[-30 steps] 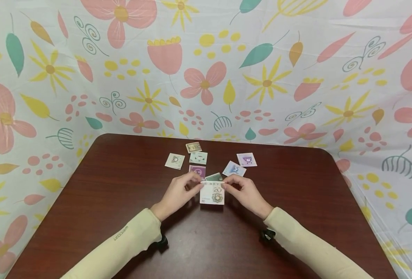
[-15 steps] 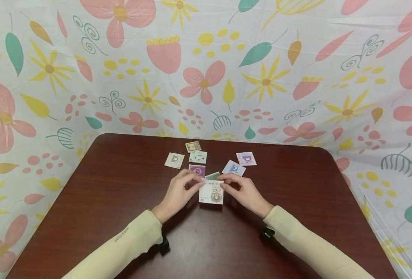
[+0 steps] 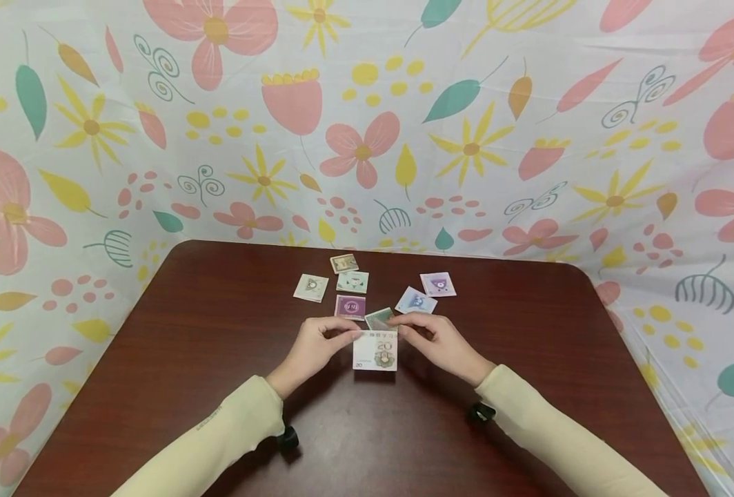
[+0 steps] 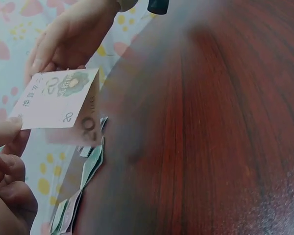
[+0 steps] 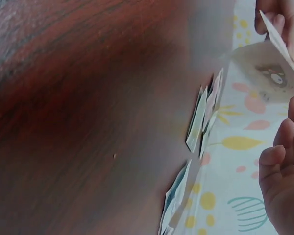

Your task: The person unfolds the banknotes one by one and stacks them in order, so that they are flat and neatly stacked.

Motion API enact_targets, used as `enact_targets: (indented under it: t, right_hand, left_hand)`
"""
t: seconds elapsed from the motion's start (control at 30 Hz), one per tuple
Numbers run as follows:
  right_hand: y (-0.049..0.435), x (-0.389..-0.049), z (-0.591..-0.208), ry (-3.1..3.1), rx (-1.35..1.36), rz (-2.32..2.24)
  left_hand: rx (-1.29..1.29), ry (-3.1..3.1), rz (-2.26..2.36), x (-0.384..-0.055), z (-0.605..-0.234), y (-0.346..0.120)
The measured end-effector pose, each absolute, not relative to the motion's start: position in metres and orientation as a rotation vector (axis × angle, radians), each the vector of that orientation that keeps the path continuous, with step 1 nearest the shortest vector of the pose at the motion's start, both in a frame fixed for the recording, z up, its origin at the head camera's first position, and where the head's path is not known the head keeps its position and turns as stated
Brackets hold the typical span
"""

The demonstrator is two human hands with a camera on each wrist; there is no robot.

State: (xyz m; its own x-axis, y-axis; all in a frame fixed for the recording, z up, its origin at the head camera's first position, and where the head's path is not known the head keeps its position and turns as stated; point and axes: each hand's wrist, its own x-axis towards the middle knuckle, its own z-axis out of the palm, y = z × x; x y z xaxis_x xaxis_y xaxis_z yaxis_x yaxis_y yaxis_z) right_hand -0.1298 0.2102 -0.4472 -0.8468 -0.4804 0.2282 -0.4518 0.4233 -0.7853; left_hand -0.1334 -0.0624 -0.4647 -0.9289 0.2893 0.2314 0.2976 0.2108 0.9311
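Held above the desk (image 3: 156, 386), the folded 20 note (image 3: 370, 352) lies between the left hand (image 3: 310, 348) and right hand (image 3: 446, 345), each pinching a far corner, with other notes (image 3: 311, 288) toward the desk's far edge.

The left forearm (image 3: 208, 438) and right forearm (image 3: 553, 424), both sleeved, slant forward and inward from the lower edge. The left hand (image 3: 308, 352) and right hand (image 3: 446, 348) face each other, near but apart, each 1 pinching between thumb and fingers; the left's lower fingers curl.
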Motion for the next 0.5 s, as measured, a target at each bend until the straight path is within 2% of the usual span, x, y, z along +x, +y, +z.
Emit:
enact_targets:
  t: [0.5]
  right_hand:
    - [0.2163, -0.1341, -0.4566, 2.676, -0.98, -1.253]
  left_hand:
    - [-0.675, -2.435, -2.01, -0.1285, -0.4657, -0.0673]
